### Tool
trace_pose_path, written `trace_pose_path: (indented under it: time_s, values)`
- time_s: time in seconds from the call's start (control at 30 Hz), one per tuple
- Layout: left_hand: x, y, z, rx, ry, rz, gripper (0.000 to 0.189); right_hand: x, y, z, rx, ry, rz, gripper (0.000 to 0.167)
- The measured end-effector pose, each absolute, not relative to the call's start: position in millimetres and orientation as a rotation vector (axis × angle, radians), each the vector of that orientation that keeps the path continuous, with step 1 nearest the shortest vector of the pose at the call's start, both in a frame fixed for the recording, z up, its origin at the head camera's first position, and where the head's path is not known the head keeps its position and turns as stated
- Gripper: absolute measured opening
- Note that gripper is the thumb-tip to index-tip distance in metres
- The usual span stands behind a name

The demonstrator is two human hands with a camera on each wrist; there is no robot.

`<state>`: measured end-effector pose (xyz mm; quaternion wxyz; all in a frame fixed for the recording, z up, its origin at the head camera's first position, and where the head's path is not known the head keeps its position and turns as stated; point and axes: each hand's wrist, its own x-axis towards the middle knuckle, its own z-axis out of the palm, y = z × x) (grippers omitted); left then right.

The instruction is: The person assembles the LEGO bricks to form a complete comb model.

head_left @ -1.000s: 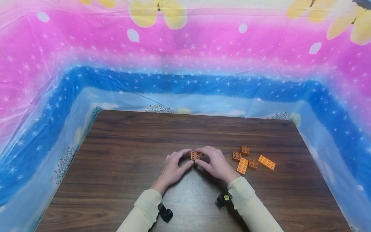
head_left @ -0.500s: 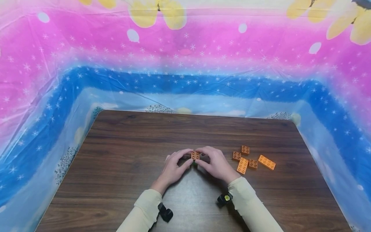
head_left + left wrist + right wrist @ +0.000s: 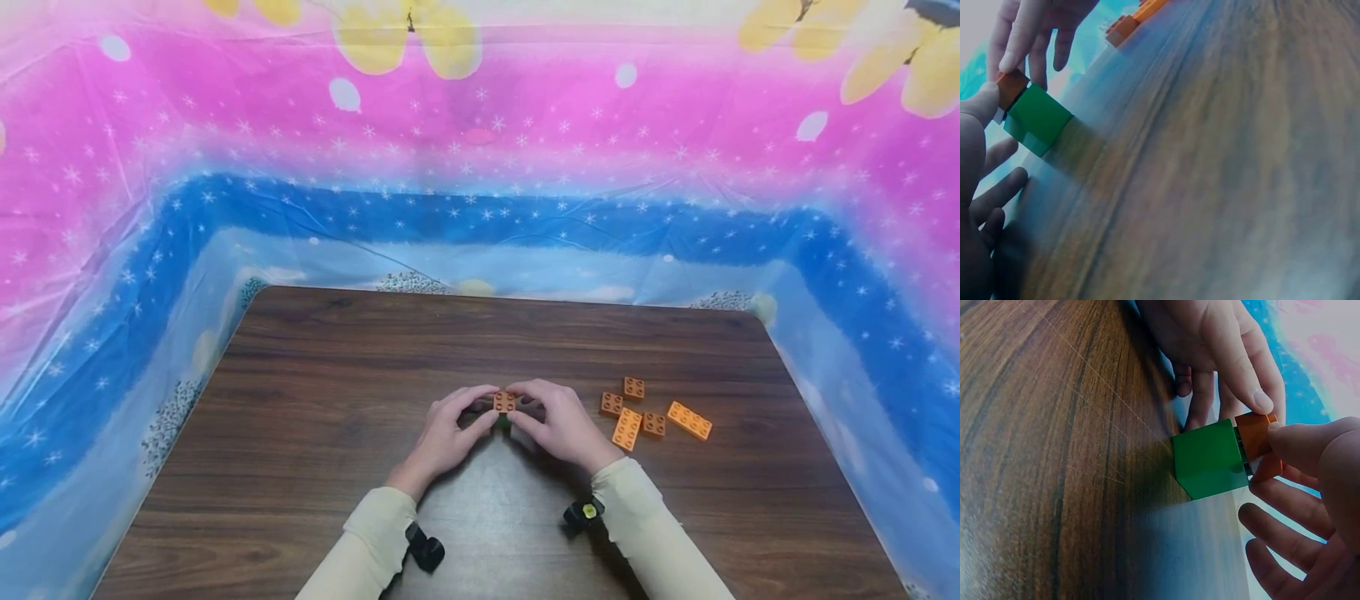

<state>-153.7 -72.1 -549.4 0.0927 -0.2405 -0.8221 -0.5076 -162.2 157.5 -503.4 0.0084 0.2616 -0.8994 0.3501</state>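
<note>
Both hands meet near the middle of the table around a small brown toy building brick (image 3: 504,402) with four studs on top. My left hand (image 3: 448,425) pinches it from the left between thumb and fingers. From the other side, my right hand (image 3: 561,423) pinches the same brick. Directly under it stands a taller green block (image 3: 1210,459), upright on the wood. A narrow gap with studs showing lies between brown brick and green block in the right wrist view. In the left wrist view the green block (image 3: 1038,119) shows below the fingertips.
Right of the hands lie loose brown bricks (image 3: 633,387) and two longer orange bricks (image 3: 690,420), studs up. The dark wooden table (image 3: 337,350) ends at a patterned pink and blue cloth (image 3: 480,217) hung behind and beside it.
A bit of green has come into sight beneath the brown brick. Both hands keep their hold with only tiny shifts. The loose bricks lie as before.
</note>
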Motion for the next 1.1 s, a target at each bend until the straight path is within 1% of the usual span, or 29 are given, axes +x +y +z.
trace_pose_path:
  time_s: [0.13,0.63,1.1]
  values:
    - [-155.2,-73.1,-547.5,-0.751,-2.433,-1.532,0.035,-162.4,157.9,-502.3,0.803,-2.826,1.100,0.033]
    - [-154.6,-74.2,-541.9,-0.748,-2.459,-1.550,0.035,-163.1,158.6,-503.3,0.743,-2.847,1.202,0.030]
    - [-155.5,-73.5,-545.3,-0.743,-2.453,-1.536,0.035,-164.2,160.5,-509.4,0.748,-2.837,1.252,0.030]
